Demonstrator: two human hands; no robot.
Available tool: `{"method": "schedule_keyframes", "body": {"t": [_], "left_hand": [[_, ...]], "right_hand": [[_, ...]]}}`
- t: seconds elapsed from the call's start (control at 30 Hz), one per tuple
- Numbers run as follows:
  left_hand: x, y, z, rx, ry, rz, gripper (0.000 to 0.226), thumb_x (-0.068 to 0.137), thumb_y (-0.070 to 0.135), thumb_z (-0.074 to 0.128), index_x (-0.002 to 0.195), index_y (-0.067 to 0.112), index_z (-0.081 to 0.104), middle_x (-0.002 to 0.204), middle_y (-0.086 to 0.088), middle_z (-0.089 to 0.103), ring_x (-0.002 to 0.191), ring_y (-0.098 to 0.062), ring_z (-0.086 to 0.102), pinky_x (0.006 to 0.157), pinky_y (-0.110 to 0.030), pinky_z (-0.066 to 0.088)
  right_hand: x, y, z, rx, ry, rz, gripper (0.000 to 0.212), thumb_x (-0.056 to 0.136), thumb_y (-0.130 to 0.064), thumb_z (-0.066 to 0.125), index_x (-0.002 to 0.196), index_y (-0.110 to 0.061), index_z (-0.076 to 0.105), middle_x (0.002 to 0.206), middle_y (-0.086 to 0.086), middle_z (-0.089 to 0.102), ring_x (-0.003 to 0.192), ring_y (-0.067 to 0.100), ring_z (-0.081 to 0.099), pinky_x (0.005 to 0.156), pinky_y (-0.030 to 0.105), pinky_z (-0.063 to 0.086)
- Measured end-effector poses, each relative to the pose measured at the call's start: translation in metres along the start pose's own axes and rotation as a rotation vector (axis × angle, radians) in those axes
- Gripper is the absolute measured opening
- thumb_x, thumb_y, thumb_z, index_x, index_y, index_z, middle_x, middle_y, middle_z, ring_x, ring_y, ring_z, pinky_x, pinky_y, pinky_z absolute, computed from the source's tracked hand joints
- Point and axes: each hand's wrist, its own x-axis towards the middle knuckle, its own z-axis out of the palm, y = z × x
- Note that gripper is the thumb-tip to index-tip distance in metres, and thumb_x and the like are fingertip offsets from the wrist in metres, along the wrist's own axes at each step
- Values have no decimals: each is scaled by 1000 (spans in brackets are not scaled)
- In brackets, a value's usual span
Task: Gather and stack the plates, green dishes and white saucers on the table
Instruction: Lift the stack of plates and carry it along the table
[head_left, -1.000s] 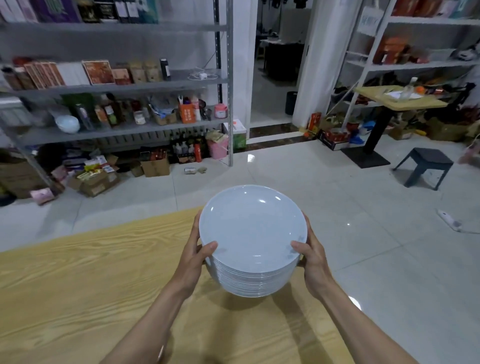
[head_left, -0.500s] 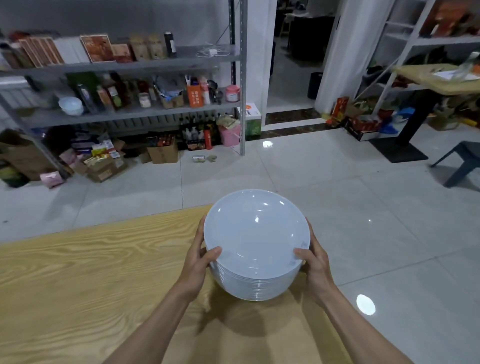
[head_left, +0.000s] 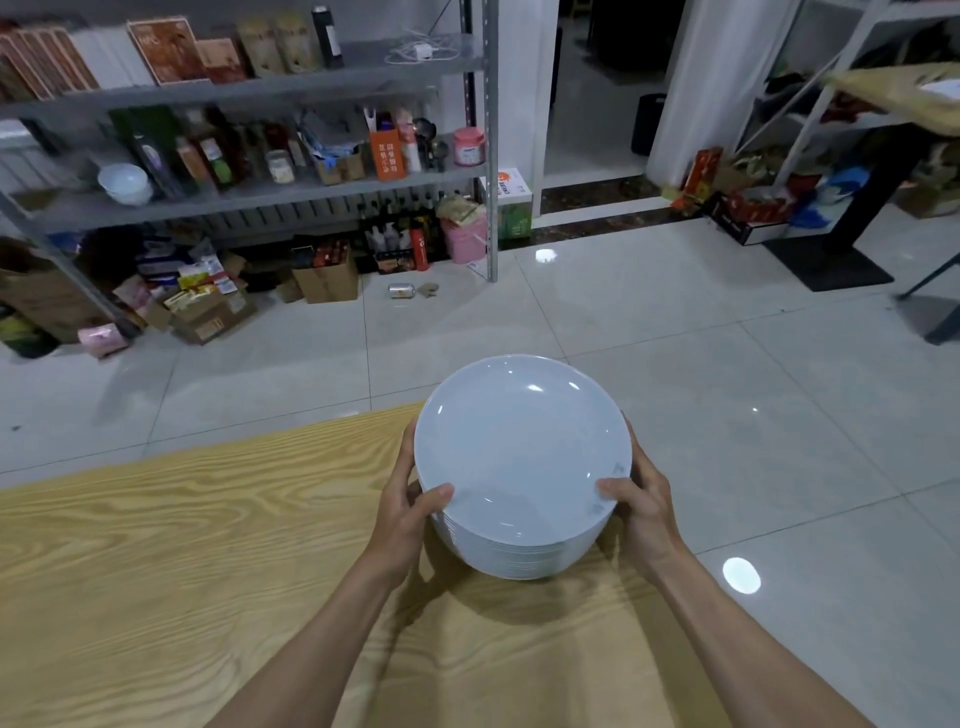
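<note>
Plates (head_left: 522, 457) already form one tall pile at the table (head_left: 156, 571) corner; left hand (head_left: 410, 514) grips it at nine o'clock, right hand (head_left: 641, 514) at three. No other crockery shows.

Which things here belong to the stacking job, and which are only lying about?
Job: stack of white round plates; left hand; right hand; light wooden table.
Lying about: white bowl on shelf; pink plastic bucket; silver can on floor.

Bare arms and hands
Left hand (head_left: 410, 512) and right hand (head_left: 641, 514) are bare, and so are both slender forearms as far as shown.
</note>
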Motion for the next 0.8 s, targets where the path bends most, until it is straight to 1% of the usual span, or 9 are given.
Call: {"method": "schedule_keyframes", "body": {"t": [0.1,0.2,0.27,0.4,0.47,0.57,0.67,0.73,0.8], "left_hand": [[12,-2,1,6,-14,23,88,72,35,71,152,31,33,147,12,46,129,-12,52,94,-27,51],[27,-3,1,19,-28,30,84,75,34,69,151,37,33,145,13,48,129,-9,51,93,-21,49],[34,-3,2,19,-30,28,82,75,33,68,149,41,33,145,15,48,130,-9,50,93,-20,48],[41,-7,3,6,-32,32,82,75,33,68,149,40,34,145,13,48,130,-10,50,94,-22,49],[43,-9,2,-3,-21,21,83,74,34,69,149,40,33,146,12,47,131,-11,49,94,-22,49],[42,-11,3,-14,-20,8,83,74,34,69,149,42,33,145,15,48,130,-8,50,93,-21,49],[40,-8,3,-24,-22,-30,86,72,37,70,149,45,32,142,22,50,125,-2,53,90,-21,51],[37,-5,2,-26,-23,-57,84,72,37,70,147,50,33,139,27,50,122,3,54,91,-24,51],[34,-4,3,-34,-16,-82,80,76,33,70,145,52,35,137,30,52,118,6,55,93,-28,50]], "right_hand": [[13,2,0,15,2,-1,75,60,-21,66,134,-30,60,127,4,67,117,26,61,87,37,53],[26,2,0,31,6,1,77,58,-22,67,134,-30,60,127,6,67,117,26,61,91,42,52],[32,2,1,42,11,11,77,58,-21,66,134,-29,60,126,7,67,115,27,61,92,44,51],[38,4,1,61,33,41,74,55,-22,66,129,-27,63,118,4,70,107,22,64,82,34,55],[40,5,1,68,40,57,74,55,-22,66,128,-26,64,117,4,70,105,21,65,80,32,56],[41,6,1,81,57,94,73,56,-22,67,128,-27,64,119,6,70,106,22,65,80,33,56],[41,5,2,89,75,130,72,55,-23,68,127,-28,65,120,6,70,108,25,65,84,38,54],[40,4,4,97,98,161,71,52,-23,68,123,-29,67,117,6,71,105,26,65,84,40,53],[38,1,7,105,120,197,70,51,-23,67,121,-30,68,115,5,72,102,26,65,81,39,52]]}}
